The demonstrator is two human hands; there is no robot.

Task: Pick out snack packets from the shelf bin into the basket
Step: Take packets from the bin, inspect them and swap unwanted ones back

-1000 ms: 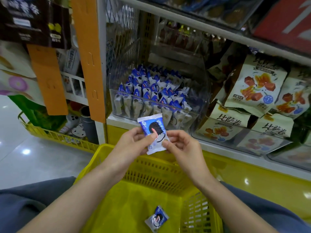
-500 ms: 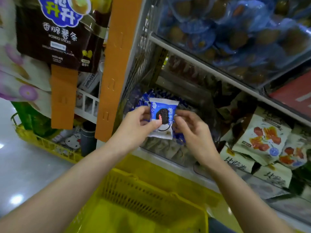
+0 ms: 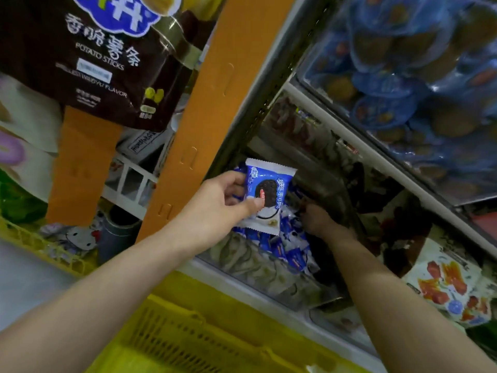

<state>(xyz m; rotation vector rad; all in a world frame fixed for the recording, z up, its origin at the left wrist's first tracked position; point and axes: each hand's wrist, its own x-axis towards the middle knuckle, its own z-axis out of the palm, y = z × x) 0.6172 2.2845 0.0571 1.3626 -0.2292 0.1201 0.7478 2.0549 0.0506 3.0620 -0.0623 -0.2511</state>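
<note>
Glossy plastic snack packet (image 3: 269, 195), clear smooth plastic bin (image 3: 269, 284), matt yellow perforated plastic basket (image 3: 188, 343).

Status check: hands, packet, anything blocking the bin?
Left hand pinching blue cookie packet above the bin. Right hand down among the bin's packets, grip unclear. Basket below, nothing blocking.

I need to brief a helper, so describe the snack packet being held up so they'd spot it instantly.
Find the orange upright post of the shelf; just right of it sits the clear shelf bin. Above it, the left hand pinches one blue-and-white packet, face-on, showing a dark sandwich cookie, unlike the heaped ones below.
</note>
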